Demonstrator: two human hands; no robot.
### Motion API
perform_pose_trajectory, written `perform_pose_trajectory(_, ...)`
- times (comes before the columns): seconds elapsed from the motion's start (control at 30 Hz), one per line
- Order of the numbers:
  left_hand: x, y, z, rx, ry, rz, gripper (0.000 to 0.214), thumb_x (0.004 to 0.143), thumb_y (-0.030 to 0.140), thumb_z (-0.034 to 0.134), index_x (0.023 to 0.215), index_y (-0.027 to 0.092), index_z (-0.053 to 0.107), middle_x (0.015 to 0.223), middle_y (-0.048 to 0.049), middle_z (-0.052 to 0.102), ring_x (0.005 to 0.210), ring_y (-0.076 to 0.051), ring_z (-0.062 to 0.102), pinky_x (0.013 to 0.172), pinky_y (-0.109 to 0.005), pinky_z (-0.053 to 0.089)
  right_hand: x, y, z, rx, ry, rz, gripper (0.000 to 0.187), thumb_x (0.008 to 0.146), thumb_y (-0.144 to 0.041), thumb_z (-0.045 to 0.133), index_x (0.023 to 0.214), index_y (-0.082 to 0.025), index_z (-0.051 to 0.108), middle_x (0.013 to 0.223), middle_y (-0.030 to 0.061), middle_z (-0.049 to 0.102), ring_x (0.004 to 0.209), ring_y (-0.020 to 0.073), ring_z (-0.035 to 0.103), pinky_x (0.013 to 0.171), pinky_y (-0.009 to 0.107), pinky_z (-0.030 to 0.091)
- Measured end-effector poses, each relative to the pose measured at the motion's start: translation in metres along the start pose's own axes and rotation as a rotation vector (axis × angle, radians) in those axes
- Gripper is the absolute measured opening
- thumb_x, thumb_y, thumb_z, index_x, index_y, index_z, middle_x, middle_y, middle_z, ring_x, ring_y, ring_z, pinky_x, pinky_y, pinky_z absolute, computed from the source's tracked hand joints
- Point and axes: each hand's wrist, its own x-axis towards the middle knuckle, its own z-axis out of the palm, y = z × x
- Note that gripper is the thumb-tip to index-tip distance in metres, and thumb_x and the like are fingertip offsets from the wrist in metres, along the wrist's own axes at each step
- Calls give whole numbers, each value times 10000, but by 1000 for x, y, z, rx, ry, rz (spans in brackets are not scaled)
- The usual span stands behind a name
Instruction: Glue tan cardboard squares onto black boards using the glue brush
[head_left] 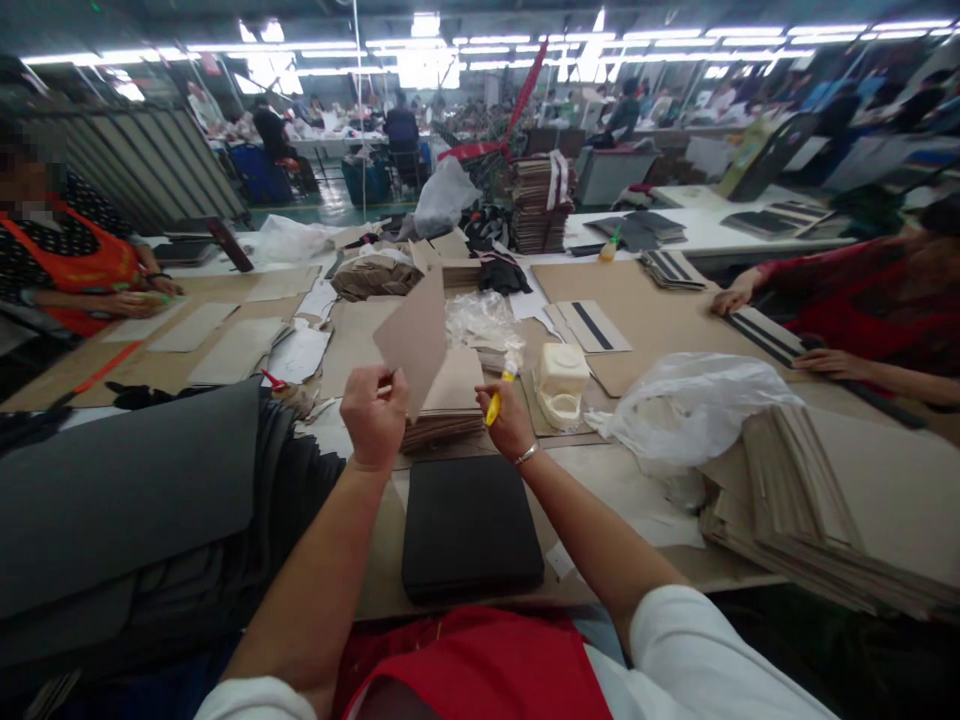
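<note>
My left hand (373,413) is closed on the lower edge of a flat brown cardboard piece (415,338), holding it up, tilted, above a low stack of similar cardboard pieces (450,405). My right hand (508,422) is closed round a yellow-handled brush (501,388) whose tip points up and away, just right of the stack. A black rectangular stack of covers (470,523) lies on the table right in front of me, below both hands.
A white glue pot (562,380) stands right of the brush, beside crumpled clear plastic (686,405). A large fanned cardboard pile (832,515) fills the near right. Grey and black sheets (135,480) lie at left. Other people work at the far left (82,265) and right (862,310).
</note>
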Motion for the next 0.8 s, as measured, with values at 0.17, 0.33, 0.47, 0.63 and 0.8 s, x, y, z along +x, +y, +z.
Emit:
perform_pose_trajectory(0.17, -50, 22, -10, -644, -8, -551, 220, 714, 342, 656, 771, 172, 530, 695, 39, 587, 577, -80, 573, 572, -211, 482, -20, -12, -15, 208, 171, 129, 279, 833, -458, 496, 945, -225, 390, 772, -9, 594, 607, 122, 593, 604, 278, 493)
perform_pose_trajectory(0.33, -119, 28, -7, -944, -145, -839, 350, 658, 344, 701, 953, 211, 568, 875, -2, 655, 754, -121, 631, 675, -262, 526, -61, 11, -41, -93, 291, 231, 335, 755, -428, 596, 936, -215, 412, 772, -11, 574, 672, 135, 564, 689, 297, 460)
perform_pose_trajectory(0.47, -158, 22, -17, -823, -363, -896, 414, 694, 418, 658, 1036, 197, 582, 940, -47, 671, 897, -173, 633, 778, -318, 529, -95, 28, -52, -127, 208, 353, 298, 770, -437, 557, 912, -211, 423, 729, -18, 558, 643, 137, 543, 658, 292, 445)
perform_pose_trajectory(0.63, -177, -16, -41, -726, -512, -987, 458, 756, 526, 557, 1023, 155, 588, 951, -86, 668, 878, -181, 637, 732, -296, 536, -121, 46, -66, -157, 103, 321, 270, 775, -433, 538, 887, -212, 433, 747, -9, 538, 667, 140, 526, 676, 302, 448)
perform_pose_trajectory(0.8, -177, -64, -53, -330, -662, -1007, 438, 733, 557, 546, 772, 130, 631, 616, -14, 592, 512, -112, 536, 411, -199, 406, -132, 61, -68, -269, -53, 287, 238, 791, -437, 504, 848, -212, 455, 752, 6, 537, 662, 148, 509, 655, 304, 433)
